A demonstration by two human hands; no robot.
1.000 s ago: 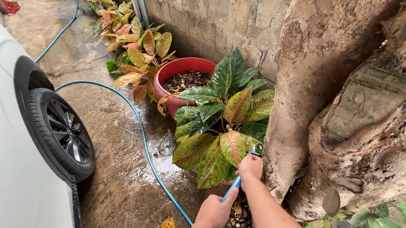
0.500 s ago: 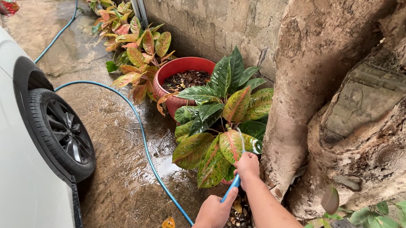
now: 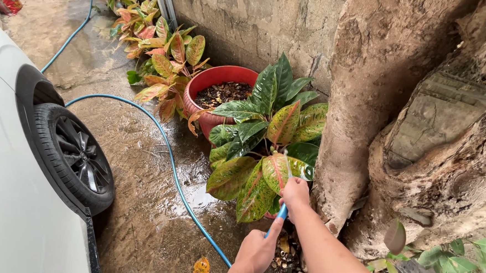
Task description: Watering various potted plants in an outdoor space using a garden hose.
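Note:
My right hand (image 3: 295, 192) grips the end of a blue hose (image 3: 170, 156), held right against the leaves of a plant with green and pink mottled leaves (image 3: 256, 154). My left hand (image 3: 256, 254) holds the same hose a little lower, near the bottom edge. From my hands the hose runs down to the wet concrete, curves past the car wheel and goes off to the far back. A thin stream of water shows just above my right hand. The plant's own pot is hidden under its leaves.
A red pot (image 3: 218, 78) filled with soil stands behind the plant, by the stone wall (image 3: 249, 20). A thick tree trunk (image 3: 377, 105) rises on the right. A white car (image 3: 6, 207) and its wheel (image 3: 75, 156) fill the left. More leafy plants (image 3: 166, 60) line the wall.
My right hand with the hose end has edged slightly up and left into the leaves. Nothing else has visibly moved.

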